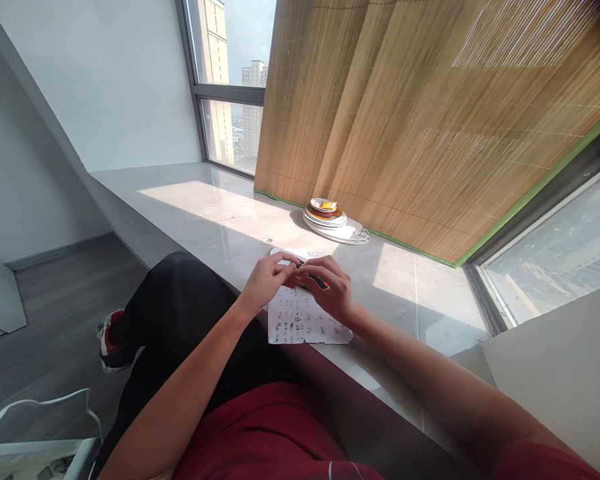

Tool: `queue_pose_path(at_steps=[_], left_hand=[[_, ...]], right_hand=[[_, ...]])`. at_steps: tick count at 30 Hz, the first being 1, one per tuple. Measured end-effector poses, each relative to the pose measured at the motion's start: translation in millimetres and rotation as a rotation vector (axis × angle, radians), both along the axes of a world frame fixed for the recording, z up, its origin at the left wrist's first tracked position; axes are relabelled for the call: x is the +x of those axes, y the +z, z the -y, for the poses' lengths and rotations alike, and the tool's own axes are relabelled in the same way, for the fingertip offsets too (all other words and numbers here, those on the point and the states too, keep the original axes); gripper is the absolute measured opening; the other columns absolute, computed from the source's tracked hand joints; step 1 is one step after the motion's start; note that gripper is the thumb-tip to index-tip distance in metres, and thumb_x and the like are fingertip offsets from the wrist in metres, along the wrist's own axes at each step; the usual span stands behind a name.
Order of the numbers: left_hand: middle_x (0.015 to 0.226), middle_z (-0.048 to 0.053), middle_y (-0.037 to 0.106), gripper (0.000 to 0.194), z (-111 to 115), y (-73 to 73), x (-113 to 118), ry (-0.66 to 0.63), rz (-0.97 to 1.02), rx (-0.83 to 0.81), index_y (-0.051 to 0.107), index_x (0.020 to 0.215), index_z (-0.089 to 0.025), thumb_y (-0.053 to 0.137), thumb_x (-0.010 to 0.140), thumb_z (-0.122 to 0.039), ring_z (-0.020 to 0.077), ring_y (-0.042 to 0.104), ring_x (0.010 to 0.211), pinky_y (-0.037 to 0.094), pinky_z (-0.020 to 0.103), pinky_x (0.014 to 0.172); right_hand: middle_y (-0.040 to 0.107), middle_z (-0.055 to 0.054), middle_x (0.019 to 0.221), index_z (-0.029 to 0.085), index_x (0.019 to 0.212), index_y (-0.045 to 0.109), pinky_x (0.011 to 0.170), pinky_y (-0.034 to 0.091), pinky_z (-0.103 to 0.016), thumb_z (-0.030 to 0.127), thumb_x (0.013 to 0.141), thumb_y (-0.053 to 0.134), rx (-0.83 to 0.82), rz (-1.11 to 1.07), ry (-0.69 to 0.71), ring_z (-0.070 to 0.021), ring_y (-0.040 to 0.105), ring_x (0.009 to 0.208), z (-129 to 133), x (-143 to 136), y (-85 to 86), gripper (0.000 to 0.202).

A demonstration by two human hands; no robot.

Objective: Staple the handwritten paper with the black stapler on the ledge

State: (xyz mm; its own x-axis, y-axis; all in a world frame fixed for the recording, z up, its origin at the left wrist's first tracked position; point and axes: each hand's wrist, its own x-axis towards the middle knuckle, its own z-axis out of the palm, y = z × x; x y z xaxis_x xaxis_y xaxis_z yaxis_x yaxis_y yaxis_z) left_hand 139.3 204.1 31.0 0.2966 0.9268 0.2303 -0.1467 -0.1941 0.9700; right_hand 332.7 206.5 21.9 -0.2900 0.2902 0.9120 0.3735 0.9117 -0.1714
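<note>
Both hands meet over a sheet of paper with rows of handwriting, which lies on the pale windowsill ledge. My right hand is closed around a dark pen-like object with red parts. Its near end shows beneath the fingers. My left hand has its fingertips pinched together at the other end of the object, touching the right fingers. What exactly the left fingertips hold is hidden.
A stack of plates with a small yellow packet on top stands on the ledge near the bamboo blind. The ledge runs to the left wall. My bent leg is beside its front edge.
</note>
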Motion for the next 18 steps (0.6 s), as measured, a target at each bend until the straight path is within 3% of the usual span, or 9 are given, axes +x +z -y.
queue_pose_path(at_steps=[4, 7, 11, 15, 18], left_hand=[[0.068, -0.001, 0.061, 0.028, 4, 1.7, 3, 0.065, 0.021, -0.051, 0.070, 0.101, -0.020, 0.072, 0.097, -0.048, 0.0116, 0.051, 0.051, 0.038, 0.024, 0.048], [0.060, -0.006, 0.045, 0.027, 10, 5.3, 6, 0.052, 0.059, -0.137, 0.067, 0.099, -0.021, 0.069, 0.097, -0.048, 0.0089, 0.036, 0.046, 0.029, 0.022, 0.047], [0.061, -0.005, 0.044, 0.030, 21, 11.0, 11, 0.081, 0.081, -0.186, 0.066, 0.097, -0.021, 0.067, 0.098, -0.051, 0.0111, 0.040, 0.050, 0.031, 0.023, 0.047], [0.071, 0.000, 0.054, 0.027, 27, 12.5, 14, 0.136, 0.030, -0.137, 0.067, 0.092, -0.021, 0.063, 0.098, -0.046, 0.0138, 0.047, 0.059, 0.036, 0.025, 0.052], [0.073, 0.000, 0.053, 0.026, 28, 11.0, 15, 0.172, 0.003, -0.103, 0.064, 0.084, -0.021, 0.061, 0.099, -0.042, 0.0147, 0.048, 0.064, 0.036, 0.025, 0.055]], right_hand=[[0.079, -0.006, 0.100, 0.025, 0.112, 0.076, 0.077, 0.063, -0.036, 0.017, 0.098, 0.076, -0.024, -0.051, 0.012, -0.0203, 0.075, 0.090, 13, -8, 8.4, 0.016], [0.080, -0.007, 0.102, 0.026, 0.111, 0.077, 0.076, 0.064, -0.035, 0.016, 0.098, 0.076, -0.042, -0.048, 0.079, -0.0201, 0.077, 0.090, 27, -17, 15.0, 0.016], [0.081, -0.007, 0.101, 0.026, 0.109, 0.078, 0.076, 0.065, -0.036, 0.014, 0.097, 0.077, -0.075, -0.046, 0.154, -0.0204, 0.077, 0.090, 43, -26, 20.5, 0.017], [0.081, -0.005, 0.099, 0.027, 0.107, 0.078, 0.077, 0.066, -0.038, 0.013, 0.096, 0.078, -0.100, -0.018, 0.193, -0.0209, 0.076, 0.088, 50, -31, 21.7, 0.018], [0.081, -0.005, 0.100, 0.027, 0.108, 0.078, 0.078, 0.066, -0.037, 0.010, 0.096, 0.077, -0.102, -0.031, 0.219, -0.0204, 0.076, 0.088, 52, -33, 21.5, 0.021]])
